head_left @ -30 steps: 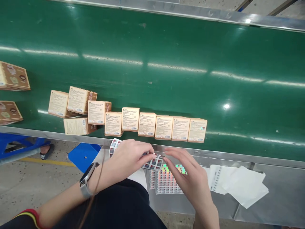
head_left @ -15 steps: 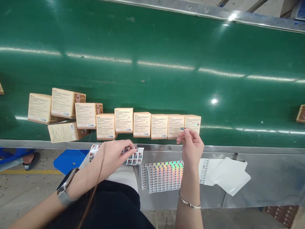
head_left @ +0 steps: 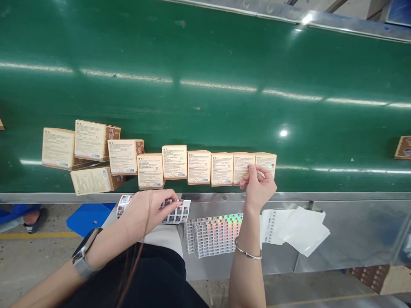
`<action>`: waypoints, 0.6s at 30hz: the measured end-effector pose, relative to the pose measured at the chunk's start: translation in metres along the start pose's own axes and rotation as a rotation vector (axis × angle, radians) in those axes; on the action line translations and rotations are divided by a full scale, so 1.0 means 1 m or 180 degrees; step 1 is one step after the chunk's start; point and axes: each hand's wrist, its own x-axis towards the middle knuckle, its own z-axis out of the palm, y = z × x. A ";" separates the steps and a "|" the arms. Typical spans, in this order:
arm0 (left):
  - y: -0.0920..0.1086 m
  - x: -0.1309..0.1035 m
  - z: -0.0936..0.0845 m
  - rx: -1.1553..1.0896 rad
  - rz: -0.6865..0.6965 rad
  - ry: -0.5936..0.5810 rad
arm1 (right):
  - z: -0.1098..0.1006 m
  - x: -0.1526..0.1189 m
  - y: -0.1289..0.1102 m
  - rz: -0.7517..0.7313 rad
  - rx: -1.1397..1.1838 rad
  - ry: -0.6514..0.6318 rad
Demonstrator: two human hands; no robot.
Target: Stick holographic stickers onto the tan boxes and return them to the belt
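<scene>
A sheet of small stickers (head_left: 175, 212), bent into a curve, is pinched between the thumb and fingers of my left hand (head_left: 149, 209) by the belt's near edge. My right hand (head_left: 259, 188) has its fingertips at the face of a cardboard box (head_left: 243, 161), second from the right end of a row. The small sticker at those fingertips is now hidden behind them. On the rightmost box (head_left: 261, 159) a shiny sticker (head_left: 270, 166) shows, partly beside my knuckles. Several more beige printed boxes (head_left: 199, 167) stand leftward along the row.
The row sits on a green conveyor belt (head_left: 205, 115) with a metal edge (head_left: 224, 197). Stacked sticker sheets (head_left: 213, 239) and white backing papers (head_left: 305, 231) lie on the metal ledge. Boxes cluster at left (head_left: 58, 147); another box (head_left: 403, 147) is far right. A blue stool (head_left: 85, 218) stands below.
My right hand has brought the small sticker up against the second box from the right, and its fingers now cover it. The left hand keeps its grip; the view has shifted slightly.
</scene>
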 end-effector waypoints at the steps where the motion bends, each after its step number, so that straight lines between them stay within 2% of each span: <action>1: 0.000 -0.001 -0.002 0.0021 -0.0004 -0.0050 | 0.002 0.000 0.000 -0.0012 -0.0112 0.0101; 5: -0.004 -0.005 -0.007 -0.0014 -0.0022 -0.0263 | 0.006 -0.002 -0.003 0.0005 -0.0409 0.0350; 11: -0.021 -0.012 -0.014 -0.0203 -0.0068 -0.0165 | -0.011 -0.019 -0.002 -0.0110 -0.0565 -0.0055; 13: -0.025 -0.013 -0.019 -0.0181 -0.0031 -0.0166 | -0.016 -0.025 0.004 -0.0526 -0.1010 -0.0021; 16: -0.028 -0.015 -0.025 -0.0166 0.0047 -0.0260 | -0.015 -0.026 0.021 -0.1488 -0.1959 -0.0048; 18: -0.028 -0.017 -0.027 -0.0166 0.0105 -0.0308 | -0.010 -0.020 0.034 -0.1843 -0.2326 -0.0121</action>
